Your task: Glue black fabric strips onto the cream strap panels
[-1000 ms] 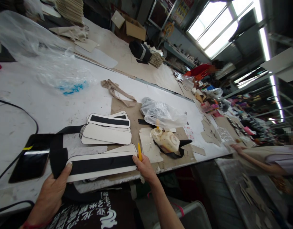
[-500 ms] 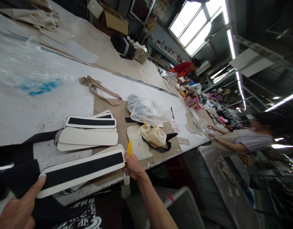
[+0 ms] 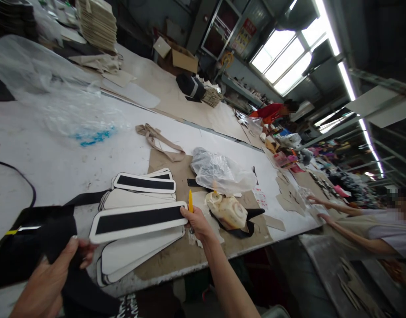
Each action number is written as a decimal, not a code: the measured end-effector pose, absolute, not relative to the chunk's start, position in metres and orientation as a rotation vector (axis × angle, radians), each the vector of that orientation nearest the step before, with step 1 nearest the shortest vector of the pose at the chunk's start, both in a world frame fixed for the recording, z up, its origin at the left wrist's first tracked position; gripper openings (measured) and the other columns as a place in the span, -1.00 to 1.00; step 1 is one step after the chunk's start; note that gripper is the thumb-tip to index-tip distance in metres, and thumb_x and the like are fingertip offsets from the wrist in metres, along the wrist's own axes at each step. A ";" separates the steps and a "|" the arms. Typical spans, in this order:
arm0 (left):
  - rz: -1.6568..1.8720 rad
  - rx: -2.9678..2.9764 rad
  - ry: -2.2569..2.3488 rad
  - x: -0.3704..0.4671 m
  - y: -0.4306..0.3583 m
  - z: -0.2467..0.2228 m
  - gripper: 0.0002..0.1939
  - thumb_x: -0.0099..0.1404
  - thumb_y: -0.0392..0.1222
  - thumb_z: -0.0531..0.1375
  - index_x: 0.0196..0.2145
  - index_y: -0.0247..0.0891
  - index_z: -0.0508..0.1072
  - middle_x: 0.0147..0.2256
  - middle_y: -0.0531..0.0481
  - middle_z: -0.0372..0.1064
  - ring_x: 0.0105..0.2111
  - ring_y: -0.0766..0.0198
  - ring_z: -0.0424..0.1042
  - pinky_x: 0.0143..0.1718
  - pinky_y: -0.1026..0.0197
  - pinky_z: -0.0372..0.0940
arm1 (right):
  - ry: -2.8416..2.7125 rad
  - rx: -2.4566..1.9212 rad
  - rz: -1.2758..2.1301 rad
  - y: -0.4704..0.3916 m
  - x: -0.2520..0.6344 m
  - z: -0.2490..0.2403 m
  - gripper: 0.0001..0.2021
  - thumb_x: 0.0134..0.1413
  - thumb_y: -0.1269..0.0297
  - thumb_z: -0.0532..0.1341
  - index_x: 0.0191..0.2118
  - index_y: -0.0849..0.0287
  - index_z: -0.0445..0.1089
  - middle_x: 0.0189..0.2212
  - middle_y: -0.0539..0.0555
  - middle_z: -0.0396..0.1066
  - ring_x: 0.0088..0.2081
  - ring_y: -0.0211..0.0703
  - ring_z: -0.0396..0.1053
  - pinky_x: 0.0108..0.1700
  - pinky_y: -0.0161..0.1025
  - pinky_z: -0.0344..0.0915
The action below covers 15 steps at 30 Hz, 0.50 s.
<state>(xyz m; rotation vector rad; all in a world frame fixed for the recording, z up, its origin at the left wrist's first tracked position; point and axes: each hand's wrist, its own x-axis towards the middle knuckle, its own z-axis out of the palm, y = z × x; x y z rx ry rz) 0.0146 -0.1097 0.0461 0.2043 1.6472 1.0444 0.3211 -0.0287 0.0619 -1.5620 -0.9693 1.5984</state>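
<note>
My right hand (image 3: 198, 223) grips a yellow-handled brush (image 3: 190, 201). Its thumb also pins the right end of a long white panel with rounded corners and a black strip (image 3: 140, 219) along its middle. My left hand (image 3: 54, 271) is just off the panel's left end, thumb and fingers apart, over a wide black band (image 3: 82, 289) that hangs past the table edge. Below the held panel lies a fanned stack of plain white panels (image 3: 140, 249). Behind it is another stack, topped by a black-striped panel (image 3: 145, 182).
A stained, pale plastic container (image 3: 227, 210) stands right of my right hand, a clear plastic bag (image 3: 219, 170) behind it. A beige fabric strip (image 3: 161, 143) and plastic sheeting (image 3: 70, 97) lie farther back. A co-worker's arms (image 3: 342, 221) reach onto the table at right.
My left hand has come off the panel's left end. The held panel now lies more level above the white stack, still under my right hand. The camera view has shifted.
</note>
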 end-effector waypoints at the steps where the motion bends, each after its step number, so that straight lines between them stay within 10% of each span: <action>1: 1.070 0.234 1.631 0.011 -0.106 0.046 -0.49 -0.16 0.26 0.31 -0.44 -0.25 0.46 -0.56 0.07 0.42 -0.58 0.36 0.32 -0.56 0.40 0.31 | -0.994 -1.559 1.566 -0.014 0.321 0.062 -0.58 -0.21 -0.07 0.30 -0.45 0.20 0.22 -0.63 -0.12 0.10 -0.63 -0.42 0.01 -0.66 -0.44 -0.04; 15: 0.575 0.988 2.079 -0.012 -0.021 0.031 -0.47 0.00 0.30 0.11 -0.26 -0.18 0.39 -0.42 -0.05 0.41 -0.35 0.07 0.38 -0.33 0.14 0.21 | -1.968 -2.120 0.736 0.048 0.326 0.040 -0.75 0.16 0.16 0.08 -0.41 0.19 0.37 -0.51 0.03 0.37 -0.43 -0.21 0.31 -0.39 -0.35 0.09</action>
